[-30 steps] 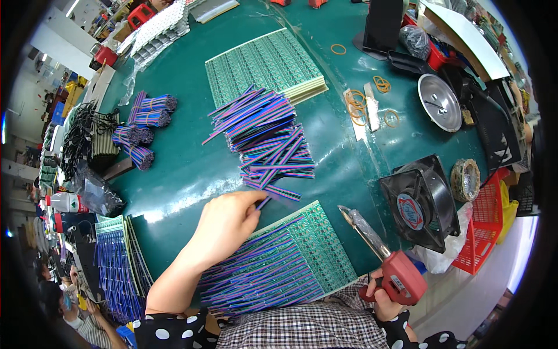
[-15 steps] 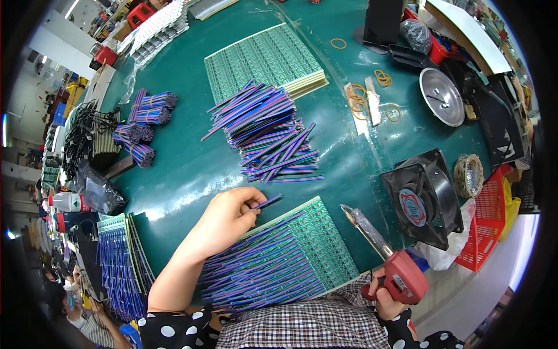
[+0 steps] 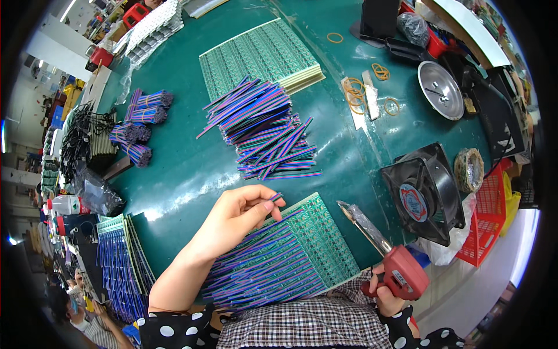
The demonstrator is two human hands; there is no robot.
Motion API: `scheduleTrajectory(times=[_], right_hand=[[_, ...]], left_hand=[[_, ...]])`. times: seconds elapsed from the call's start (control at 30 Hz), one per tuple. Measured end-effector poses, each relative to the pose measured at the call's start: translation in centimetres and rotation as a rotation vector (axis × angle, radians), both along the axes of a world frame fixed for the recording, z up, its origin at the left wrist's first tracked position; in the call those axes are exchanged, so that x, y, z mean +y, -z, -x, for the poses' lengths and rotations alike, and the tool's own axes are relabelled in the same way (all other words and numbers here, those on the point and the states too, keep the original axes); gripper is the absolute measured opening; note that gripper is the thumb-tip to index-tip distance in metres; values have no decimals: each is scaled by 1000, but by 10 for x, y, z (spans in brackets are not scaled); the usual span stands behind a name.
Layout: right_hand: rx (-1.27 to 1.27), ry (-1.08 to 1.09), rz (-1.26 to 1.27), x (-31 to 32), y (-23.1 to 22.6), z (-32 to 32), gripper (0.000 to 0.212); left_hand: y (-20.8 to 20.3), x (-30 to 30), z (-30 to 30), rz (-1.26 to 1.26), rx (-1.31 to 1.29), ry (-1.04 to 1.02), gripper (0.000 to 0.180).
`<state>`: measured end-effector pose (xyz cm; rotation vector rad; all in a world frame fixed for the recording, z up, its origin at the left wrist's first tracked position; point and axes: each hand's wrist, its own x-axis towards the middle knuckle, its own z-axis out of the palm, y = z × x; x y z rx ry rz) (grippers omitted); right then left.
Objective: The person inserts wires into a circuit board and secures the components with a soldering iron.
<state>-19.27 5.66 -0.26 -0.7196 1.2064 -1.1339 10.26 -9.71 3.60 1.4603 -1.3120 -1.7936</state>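
My left hand (image 3: 235, 221) is closed in a pinch on a short piece of blue-and-purple ribbon wire (image 3: 277, 197); only its tip shows past the fingers. Just below lies a green circuit board panel (image 3: 328, 244), with rows of similar wires laid across its left and middle parts and its right part bare of them. At the panel's lower right, my right hand (image 3: 386, 298) grips the handle of a red soldering gun (image 3: 407, 274). Its long metal tip points up and left, beside the panel's right edge. A loose pile of ribbon wires (image 3: 264, 119) lies beyond my left hand.
Behind the pile sits a stack of green panels (image 3: 256, 55). Banded wire bundles (image 3: 150, 107) and a wired panel stack (image 3: 116, 256) are at left. On the right are a black fan (image 3: 424, 195), a tape roll (image 3: 468, 170), a metal bowl (image 3: 440, 90) and rubber bands (image 3: 381, 72).
My left hand has shifted a little to the right with the wire, and less of the wire sticks out past the fingers. The right hand and soldering gun stay nearly still.
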Motion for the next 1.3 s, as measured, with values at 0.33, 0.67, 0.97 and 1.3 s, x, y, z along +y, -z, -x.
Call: scheduleTrajectory(times=[0.33,0.67,0.97,1.3], right_hand=[[15,-113,-26,-6,6,10,58],[281,-256,24,23,31,16,63],[456,-301,184,15,35,12,72],[549,-428,223,1,27,14,73]], left_hand=[[18,28,40,1107,-712,299,20],[42,36,40,1380,-959,339,26],[43,37,41,1419,-1005,371,28],[43,36,40,1457,-1047,392,24]])
